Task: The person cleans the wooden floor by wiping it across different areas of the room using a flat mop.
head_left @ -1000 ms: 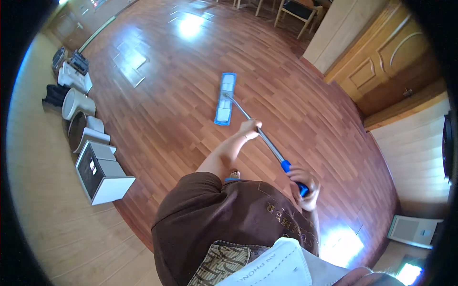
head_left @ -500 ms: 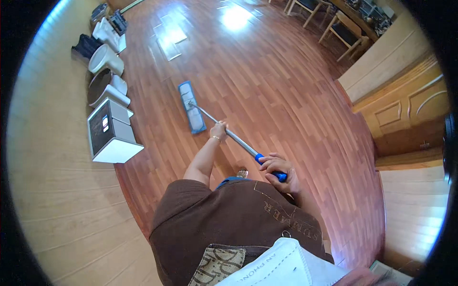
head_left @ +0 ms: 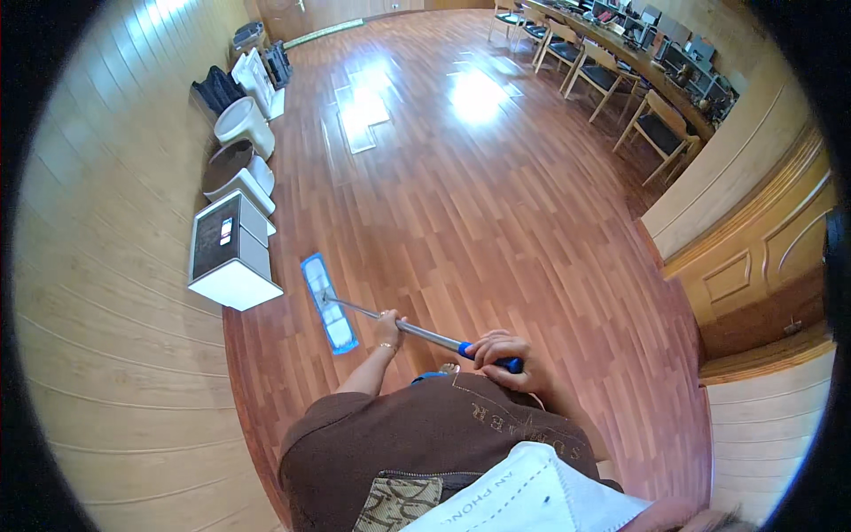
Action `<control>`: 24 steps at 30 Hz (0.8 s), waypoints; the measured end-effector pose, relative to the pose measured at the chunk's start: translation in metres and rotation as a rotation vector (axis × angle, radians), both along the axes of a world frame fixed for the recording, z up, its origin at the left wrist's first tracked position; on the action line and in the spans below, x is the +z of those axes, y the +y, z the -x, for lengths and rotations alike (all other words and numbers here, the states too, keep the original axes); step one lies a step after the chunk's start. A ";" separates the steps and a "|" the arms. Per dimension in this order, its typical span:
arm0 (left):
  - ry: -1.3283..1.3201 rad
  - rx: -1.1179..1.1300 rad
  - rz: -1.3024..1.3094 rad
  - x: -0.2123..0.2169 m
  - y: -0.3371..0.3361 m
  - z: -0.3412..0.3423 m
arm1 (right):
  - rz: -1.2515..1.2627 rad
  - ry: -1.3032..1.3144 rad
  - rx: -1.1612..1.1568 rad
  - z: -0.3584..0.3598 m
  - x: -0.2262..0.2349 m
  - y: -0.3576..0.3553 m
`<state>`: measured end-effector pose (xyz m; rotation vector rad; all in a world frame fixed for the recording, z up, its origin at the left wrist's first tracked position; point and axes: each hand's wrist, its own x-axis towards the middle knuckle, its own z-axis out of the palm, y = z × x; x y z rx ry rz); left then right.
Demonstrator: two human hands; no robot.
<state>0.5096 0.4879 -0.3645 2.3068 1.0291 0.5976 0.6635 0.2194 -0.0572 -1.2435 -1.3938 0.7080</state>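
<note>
Sweeping leftward, the flat mop head (head_left: 327, 303) now lies beside the white box (head_left: 232, 257); left hand (head_left: 388, 324) and right hand (head_left: 499, 354) both grip the handle (head_left: 417, 329).

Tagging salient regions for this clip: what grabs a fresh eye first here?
The flat blue mop stands out, its head lying on the reddish wood floor beside a white box-like unit by the left wall. The left hand holds the metal shaft and the right hand closes on the blue grip. Bright window glare patches the floor farther off, and wooden chairs line the upper right.
</note>
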 end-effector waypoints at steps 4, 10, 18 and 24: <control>0.012 -0.017 -0.029 0.016 -0.026 0.001 | -0.066 -0.054 0.015 0.005 0.025 -0.021; 0.047 -0.298 -0.065 0.076 -0.088 -0.042 | -0.225 -0.181 -0.004 0.005 0.086 -0.069; -0.299 -0.631 0.159 0.090 -0.181 -0.097 | -0.384 -0.382 0.166 0.031 0.146 -0.113; -0.387 -0.800 0.727 0.036 -0.241 -0.140 | -0.477 -0.343 0.283 0.047 0.160 -0.112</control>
